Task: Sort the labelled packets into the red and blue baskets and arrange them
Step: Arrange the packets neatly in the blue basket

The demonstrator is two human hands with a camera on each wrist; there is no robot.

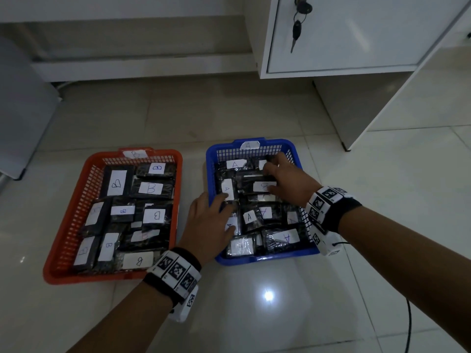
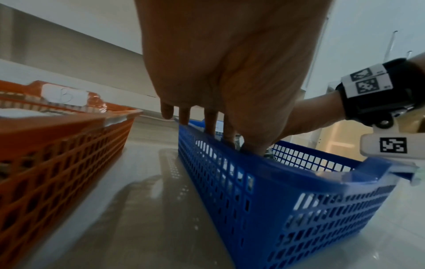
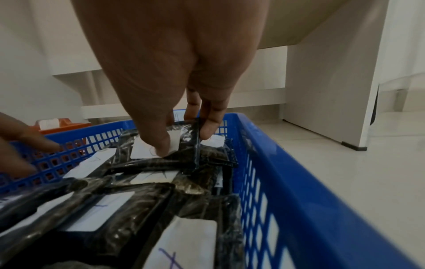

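A red basket marked B stands on the left and holds several black packets with B labels. To its right, a blue basket marked A holds several A packets. My left hand reaches over the blue basket's left wall, its straight fingers touching packets near that wall. My right hand is inside the blue basket at the far right. It pinches one labelled packet, thumb on the white label and fingers at the packet's far edge.
Both baskets sit on a glossy tiled floor. A white cabinet with keys hanging in its lock stands behind on the right, its side panel reaching the floor. A grey object stands at the left. A black cable lies at the near right.
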